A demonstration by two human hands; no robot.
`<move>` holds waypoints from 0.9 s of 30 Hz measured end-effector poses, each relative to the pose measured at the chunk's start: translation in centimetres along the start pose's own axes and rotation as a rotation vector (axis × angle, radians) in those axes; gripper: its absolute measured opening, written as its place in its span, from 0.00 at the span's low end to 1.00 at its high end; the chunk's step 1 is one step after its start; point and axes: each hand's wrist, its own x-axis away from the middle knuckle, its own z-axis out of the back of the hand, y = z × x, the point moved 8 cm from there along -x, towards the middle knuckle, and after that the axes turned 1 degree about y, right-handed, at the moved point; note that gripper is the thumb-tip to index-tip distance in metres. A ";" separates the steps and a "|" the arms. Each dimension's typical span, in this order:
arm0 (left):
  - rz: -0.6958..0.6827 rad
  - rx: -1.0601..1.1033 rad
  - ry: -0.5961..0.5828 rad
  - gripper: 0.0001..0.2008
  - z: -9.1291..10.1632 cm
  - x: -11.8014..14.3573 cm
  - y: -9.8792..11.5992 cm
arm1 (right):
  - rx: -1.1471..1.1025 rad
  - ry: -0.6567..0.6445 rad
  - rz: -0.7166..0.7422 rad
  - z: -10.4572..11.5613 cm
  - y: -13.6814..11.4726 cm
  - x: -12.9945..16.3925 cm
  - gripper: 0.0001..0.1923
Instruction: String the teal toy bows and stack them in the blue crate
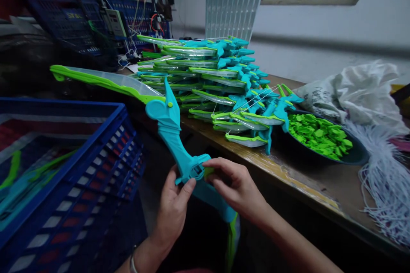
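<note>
I hold a teal and green toy bow (166, 123) in front of me, its upper limb reaching up to the left. My left hand (174, 207) grips the bow's teal middle grip from below. My right hand (235, 187) pinches a small green piece (209, 172) against the grip's centre. The bow's lower limb drops behind my right wrist and is partly hidden.
A tall pile of finished bows (218, 81) lies on the wooden table (297, 179). A dark bowl of small green pieces (318, 134) stands to its right, beside a white bag (355, 89) and white strings (384, 187). A blue crate (64, 170) with bows sits at my left.
</note>
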 end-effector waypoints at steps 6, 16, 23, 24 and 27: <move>0.016 -0.011 -0.004 0.22 0.1 -0.2 -0.2 | -0.189 0.218 -0.082 0.3 0.5 0.4 0.03; -0.004 -0.032 -0.021 0.23 0.0 0.6 -0.1 | -0.128 0.297 -0.067 -0.4 1.0 0.9 0.04; 0.012 -0.019 -0.028 0.20 -0.2 0.8 -0.3 | 0.091 0.254 0.004 -0.2 -0.4 0.7 0.05; 0.009 -0.025 -0.021 0.20 -0.2 0.8 -0.3 | 0.118 0.258 0.007 -0.2 -0.5 0.8 0.05; -0.010 -0.063 0.016 0.19 -0.2 0.7 -0.2 | 0.145 0.283 -0.019 0.2 -0.3 0.8 0.08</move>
